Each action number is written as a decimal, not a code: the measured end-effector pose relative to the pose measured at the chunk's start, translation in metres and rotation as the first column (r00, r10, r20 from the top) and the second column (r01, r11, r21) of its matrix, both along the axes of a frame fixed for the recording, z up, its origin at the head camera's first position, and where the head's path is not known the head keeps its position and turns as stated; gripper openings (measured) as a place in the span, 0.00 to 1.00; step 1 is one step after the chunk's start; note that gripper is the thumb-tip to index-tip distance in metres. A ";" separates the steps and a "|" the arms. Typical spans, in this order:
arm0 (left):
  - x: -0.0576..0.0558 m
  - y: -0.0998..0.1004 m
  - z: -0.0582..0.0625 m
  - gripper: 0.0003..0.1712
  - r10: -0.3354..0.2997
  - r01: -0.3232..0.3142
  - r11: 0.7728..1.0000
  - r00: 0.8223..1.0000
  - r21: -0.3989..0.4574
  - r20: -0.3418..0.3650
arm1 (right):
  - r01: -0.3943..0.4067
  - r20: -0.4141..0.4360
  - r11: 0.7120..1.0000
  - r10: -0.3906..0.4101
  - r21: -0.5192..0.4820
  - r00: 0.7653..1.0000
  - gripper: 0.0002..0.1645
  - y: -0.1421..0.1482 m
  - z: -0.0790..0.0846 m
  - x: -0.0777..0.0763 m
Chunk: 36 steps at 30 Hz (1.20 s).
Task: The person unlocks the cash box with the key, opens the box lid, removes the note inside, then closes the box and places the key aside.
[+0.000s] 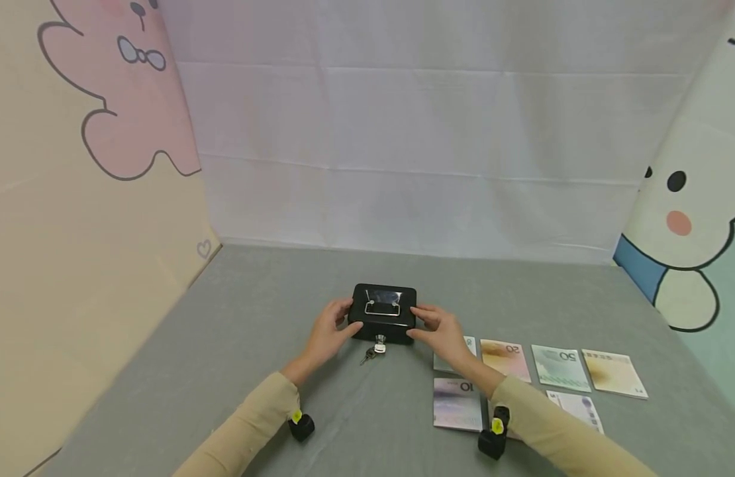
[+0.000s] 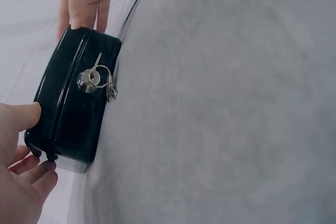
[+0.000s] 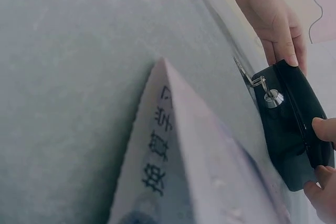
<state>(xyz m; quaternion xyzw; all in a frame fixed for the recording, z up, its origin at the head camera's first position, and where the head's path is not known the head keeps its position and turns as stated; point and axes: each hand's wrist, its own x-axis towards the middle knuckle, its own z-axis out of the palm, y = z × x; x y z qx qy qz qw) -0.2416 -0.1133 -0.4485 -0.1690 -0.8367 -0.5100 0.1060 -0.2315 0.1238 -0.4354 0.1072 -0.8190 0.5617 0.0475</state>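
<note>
A small black cash box (image 1: 376, 326) with a wire handle (image 1: 382, 313) on its lid stands on the grey table, its lid down. Keys (image 1: 369, 355) on a ring hang from the lock (image 2: 89, 81) at its front. My left hand (image 1: 330, 333) holds the box's left end, thumb at the front corner. On the opposite end, my right hand (image 1: 443, 336) grips it, thumb near the front and fingers at the lid's side. In the left wrist view, the left fingertips (image 2: 46, 174) lie right at the lower edge of the lid.
Right of the box lie several paper notes, among them a 20 note (image 1: 506, 361), a 50 note (image 1: 561, 368) and a purple 10 note (image 1: 457, 404). My right forearm passes over some. One note (image 3: 157, 166) stands up close before the right wrist camera. A white curtain (image 1: 403, 159) hangs behind.
</note>
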 end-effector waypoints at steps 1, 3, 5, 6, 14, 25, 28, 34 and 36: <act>0.000 0.000 0.000 0.26 0.002 -0.002 1.000 1.000 -0.002 0.003 | -0.008 0.002 1.000 0.008 -0.014 1.000 0.26 0.000 0.000 0.000; 0.000 -0.001 0.001 0.26 0.004 -0.004 1.000 1.000 -0.010 0.006 | -0.022 0.011 0.999 0.022 -0.034 1.000 0.26 0.000 0.002 0.000; -0.001 -0.001 0.001 0.27 -0.001 0.001 1.000 1.000 -0.016 0.004 | -0.011 0.028 1.000 0.012 -0.028 1.000 0.26 0.000 0.005 0.002; -0.001 -0.001 0.001 0.27 -0.007 0.007 1.000 1.000 -0.018 0.002 | 0.006 0.037 1.000 -0.005 -0.015 0.999 0.26 -0.001 0.008 0.003; -0.010 -0.004 0.002 0.28 -0.062 0.064 0.997 0.997 -0.046 0.049 | 0.207 0.213 0.976 -0.189 -0.068 0.959 0.14 -0.017 0.032 0.033; -0.016 -0.006 0.007 0.30 -0.073 0.076 0.997 0.989 -0.019 0.127 | 0.150 0.489 0.970 -0.039 -0.190 0.871 0.18 -0.048 0.008 0.048; -0.016 -0.006 0.007 0.30 -0.075 0.079 0.997 0.988 -0.021 0.134 | 0.148 0.508 0.968 -0.024 -0.205 0.861 0.19 -0.053 0.001 0.044; -0.015 -0.007 0.006 0.29 -0.071 0.074 0.997 0.988 -0.019 0.139 | 0.110 0.539 0.967 0.032 -0.231 0.842 0.17 -0.059 -0.007 0.037; -0.015 -0.006 0.006 0.28 -0.072 0.076 0.997 0.990 -0.029 0.125 | 0.095 0.551 0.967 0.054 -0.238 0.833 0.16 -0.060 -0.008 0.035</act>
